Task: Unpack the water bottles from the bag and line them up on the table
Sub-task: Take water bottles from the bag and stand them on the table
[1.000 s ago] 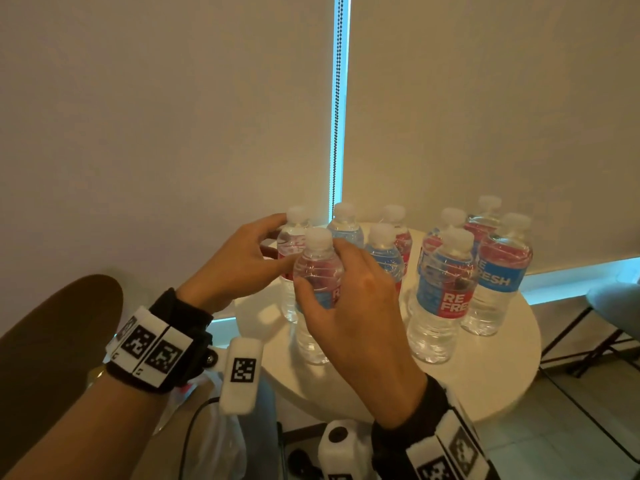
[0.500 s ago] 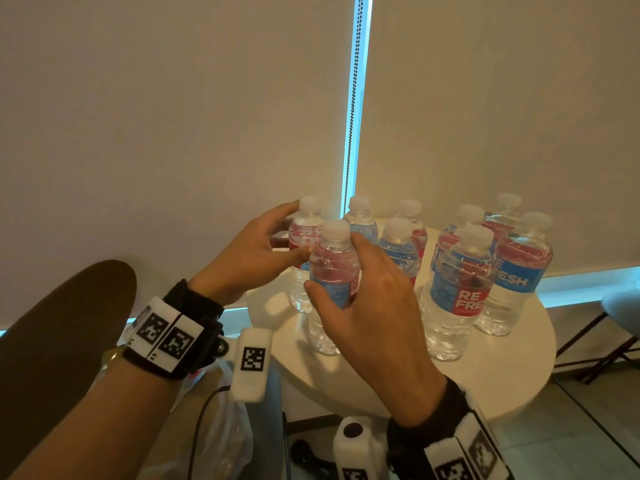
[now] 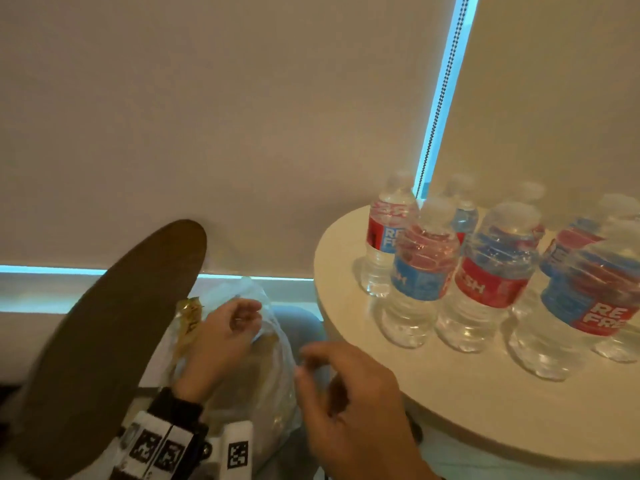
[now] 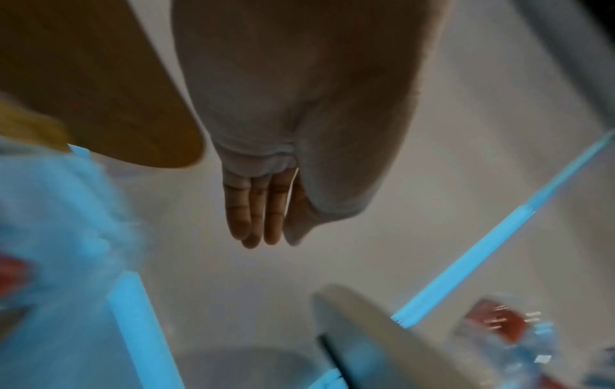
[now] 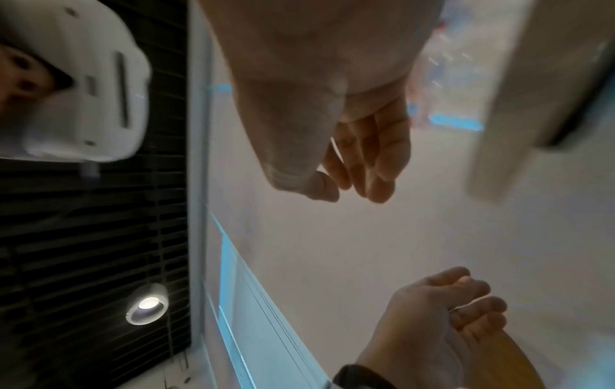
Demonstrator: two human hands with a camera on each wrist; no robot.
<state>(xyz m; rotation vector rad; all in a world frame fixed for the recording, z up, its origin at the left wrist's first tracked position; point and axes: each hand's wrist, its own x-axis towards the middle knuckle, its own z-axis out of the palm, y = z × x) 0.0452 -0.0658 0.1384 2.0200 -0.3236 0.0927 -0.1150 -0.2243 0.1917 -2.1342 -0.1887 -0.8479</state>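
Observation:
Several clear water bottles (image 3: 420, 271) with red and blue labels stand upright, grouped on the round white table (image 3: 346, 306) at the right. A thin clear plastic bag (image 3: 270, 368) sits low at the left of the table. My left hand (image 3: 247, 313) is at the bag's upper rim with its fingers loosely curled, and I see no grip on it. My right hand (image 3: 308, 365) hovers, blurred, just right of the bag, fingers relaxed and empty. In the wrist views the left fingers (image 4: 256, 210) and right fingers (image 5: 366, 158) hold nothing. The bag's inside is hidden.
A brown rounded chair back (image 3: 104, 323) rises at the left beside the bag. Something yellow (image 3: 188, 317) shows at the bag's left edge. Pale roller blinds (image 3: 242, 116) with a bead chain (image 3: 440, 98) close off the back. The table's near edge (image 3: 519, 445) is bare.
Both hands have let go of the bottles on the table and dropped down and left to the bag. The head view has swung left and down.

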